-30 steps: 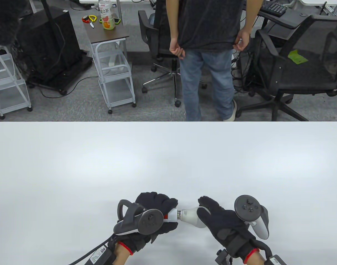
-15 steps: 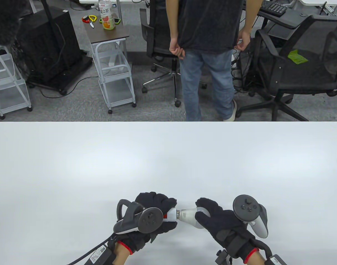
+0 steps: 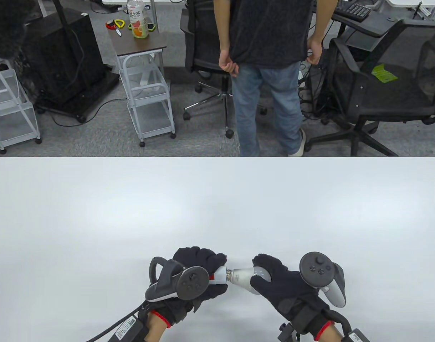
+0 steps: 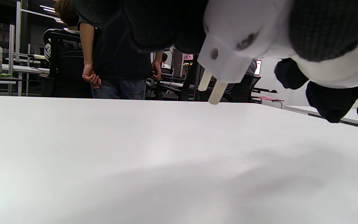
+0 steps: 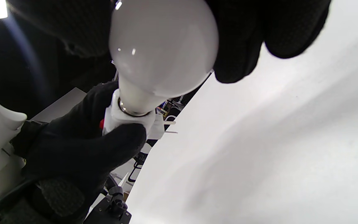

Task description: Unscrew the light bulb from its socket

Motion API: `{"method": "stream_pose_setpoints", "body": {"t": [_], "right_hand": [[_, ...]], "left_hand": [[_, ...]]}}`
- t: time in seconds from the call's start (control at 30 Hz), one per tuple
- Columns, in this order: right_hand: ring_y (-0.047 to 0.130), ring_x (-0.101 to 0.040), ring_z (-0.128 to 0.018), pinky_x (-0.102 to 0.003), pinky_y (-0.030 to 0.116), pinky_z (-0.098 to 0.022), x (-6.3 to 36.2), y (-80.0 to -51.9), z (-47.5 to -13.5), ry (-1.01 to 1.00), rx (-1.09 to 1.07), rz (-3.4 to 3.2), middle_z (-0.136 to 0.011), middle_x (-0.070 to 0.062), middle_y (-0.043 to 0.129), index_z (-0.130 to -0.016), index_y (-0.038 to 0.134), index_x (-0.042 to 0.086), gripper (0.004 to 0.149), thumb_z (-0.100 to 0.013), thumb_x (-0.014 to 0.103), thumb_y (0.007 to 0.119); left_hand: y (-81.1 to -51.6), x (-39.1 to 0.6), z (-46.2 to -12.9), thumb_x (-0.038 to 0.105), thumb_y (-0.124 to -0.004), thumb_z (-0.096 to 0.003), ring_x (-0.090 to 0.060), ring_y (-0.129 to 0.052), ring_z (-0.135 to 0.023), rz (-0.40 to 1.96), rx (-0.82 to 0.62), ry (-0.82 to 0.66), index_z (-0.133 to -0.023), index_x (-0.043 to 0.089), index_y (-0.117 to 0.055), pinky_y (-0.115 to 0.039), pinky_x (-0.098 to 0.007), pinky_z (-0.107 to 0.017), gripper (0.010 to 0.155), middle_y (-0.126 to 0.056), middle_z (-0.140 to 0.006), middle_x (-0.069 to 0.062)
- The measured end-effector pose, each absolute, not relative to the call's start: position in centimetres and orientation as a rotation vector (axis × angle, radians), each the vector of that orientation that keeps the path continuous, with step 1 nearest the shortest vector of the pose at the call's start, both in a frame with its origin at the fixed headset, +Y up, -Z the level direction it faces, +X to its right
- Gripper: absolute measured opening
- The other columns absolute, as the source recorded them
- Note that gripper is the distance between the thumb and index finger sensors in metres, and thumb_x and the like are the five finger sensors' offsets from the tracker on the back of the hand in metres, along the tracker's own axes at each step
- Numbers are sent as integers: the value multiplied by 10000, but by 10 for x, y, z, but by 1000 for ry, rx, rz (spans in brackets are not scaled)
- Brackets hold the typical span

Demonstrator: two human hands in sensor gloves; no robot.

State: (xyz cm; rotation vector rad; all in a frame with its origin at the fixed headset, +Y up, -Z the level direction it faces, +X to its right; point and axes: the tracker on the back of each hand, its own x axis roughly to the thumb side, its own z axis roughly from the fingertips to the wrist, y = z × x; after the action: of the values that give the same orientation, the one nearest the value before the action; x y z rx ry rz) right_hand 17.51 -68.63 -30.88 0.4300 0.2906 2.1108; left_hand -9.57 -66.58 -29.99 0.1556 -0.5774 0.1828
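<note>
My left hand [image 3: 199,272] grips a white plug-in socket [image 3: 220,274] above the table near its front edge. The socket's two plug prongs [image 4: 211,88] show in the left wrist view, pointing down toward the table. A frosted white light bulb [image 3: 244,278] lies horizontally with its metal thread [image 3: 230,275] partly showing at the socket's mouth. My right hand [image 3: 274,279] grips the bulb's round glass end. In the right wrist view the bulb [image 5: 162,46] fills the top, held by my right fingers [image 5: 238,43], with the socket [image 5: 126,116] held by the left glove below it.
The white table [image 3: 217,206] stretches away in front of the hands. A person [image 3: 267,71] stands just beyond its far edge, with office chairs [image 3: 378,82] and a small cart [image 3: 146,82] behind.
Both hands and the bulb have shifted slightly left. The right hand has closed further over the glass, and the bulb now tilts a little.
</note>
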Motion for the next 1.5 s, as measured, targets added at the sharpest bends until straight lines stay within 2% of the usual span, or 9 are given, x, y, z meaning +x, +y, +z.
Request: {"method": "stream_pose_setpoints", "body": {"t": [0.2,0.43,0.6,0.73,1.07,1.5], "right_hand": [[901,-314,-705,-576,752,-543,185,-682,-310,245,368,2096,-955,-207,699,-993,522,115,768,-444,594,762],[908,-306,-697,-571,759,-544,196,-686,-312,144,202,2196,-965,-194,654,-962,481,86,809,-427,604,796],[929,-287,-676,-552,782,-533,200,-699,-317,129,-11,2364,-949,-193,667,-963,475,80,826,-423,618,790],[939,-277,-672,-542,792,-534,198,-713,-323,179,-91,2506,-943,-194,681,-970,486,84,826,-423,625,788],[970,-271,-666,-532,815,-532,180,-729,-325,295,-98,2641,-906,-197,745,-954,559,85,800,-415,627,795],[1066,-207,-436,-484,888,-406,172,-736,-324,370,-53,2655,-713,-135,954,-928,655,75,867,-376,738,742]], "left_hand": [[-667,-101,-302,568,-968,-364,-358,-872,-778,168,160,-544,-1023,219,-776,-599,-626,-721,770,-775,-1009,-90],[-668,-99,-301,552,-981,-358,-357,-872,-772,155,171,-543,-1018,203,-784,-598,-635,-719,773,-773,-997,-93],[-671,-97,-302,554,-983,-352,-355,-878,-768,140,158,-551,-1013,204,-779,-599,-635,-720,775,-784,-988,-88],[-671,-96,-302,551,-988,-348,-354,-886,-764,135,151,-556,-1011,206,-779,-600,-636,-721,776,-792,-985,-86],[-672,-94,-302,566,-979,-348,-354,-891,-754,140,136,-567,-1005,202,-785,-603,-630,-721,776,-807,-975,-85],[-674,-92,-302,572,-972,-352,-360,-883,-759,125,118,-568,-1006,195,-791,-593,-632,-725,777,-809,-975,-87]]}}
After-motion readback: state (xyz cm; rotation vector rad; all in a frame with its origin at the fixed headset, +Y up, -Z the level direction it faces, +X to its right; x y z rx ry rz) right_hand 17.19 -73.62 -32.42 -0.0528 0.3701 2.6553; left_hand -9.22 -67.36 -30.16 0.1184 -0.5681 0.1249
